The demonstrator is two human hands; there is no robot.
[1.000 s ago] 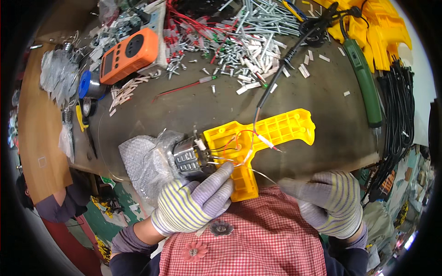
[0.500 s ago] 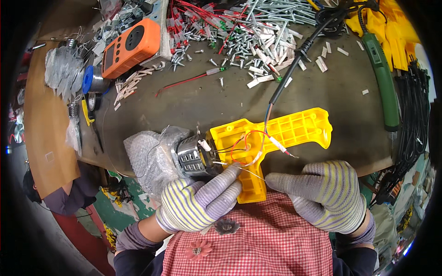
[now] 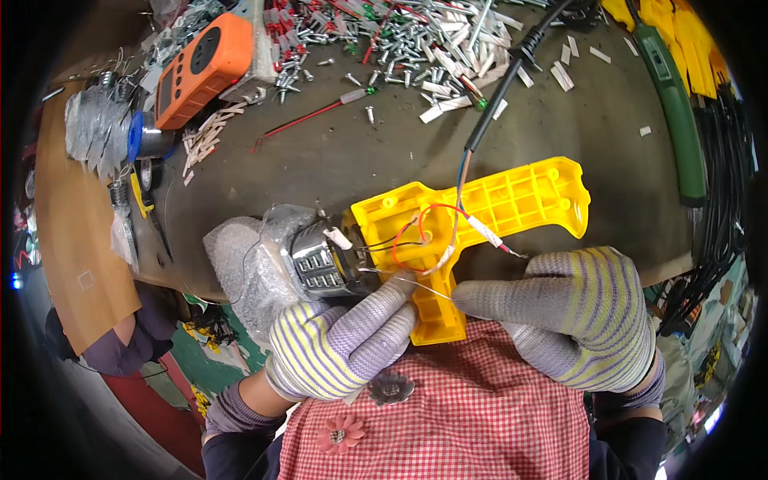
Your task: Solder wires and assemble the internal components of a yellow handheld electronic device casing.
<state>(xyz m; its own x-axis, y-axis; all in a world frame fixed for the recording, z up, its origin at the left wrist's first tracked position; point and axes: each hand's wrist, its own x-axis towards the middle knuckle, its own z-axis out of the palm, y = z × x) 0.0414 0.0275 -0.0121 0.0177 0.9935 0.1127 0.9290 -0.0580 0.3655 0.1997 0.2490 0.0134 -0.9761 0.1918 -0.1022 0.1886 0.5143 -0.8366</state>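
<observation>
Head cam: reaching in low w/ L hand (image 3: 340, 344), fingers bent, tips at thin wire (image 3: 433, 290) over yellow shell (image 3: 480, 200); can't tell if gripping. Holding same wire at R hand (image 3: 580, 320), fingertips closed & pointing left, wrist coming up from lower right. With shell open side up nr front edge of brown worktop (image 3: 304, 176), chrome part (image 3: 318, 264) & bubble wrap (image 3: 240, 256) to its left. Farther back: screws (image 3: 392, 64), orange meter (image 3: 204, 72); at right, green iron (image 3: 672, 120), blk cables (image 3: 724, 152). Lower left: green floor (image 3: 190, 368).
</observation>
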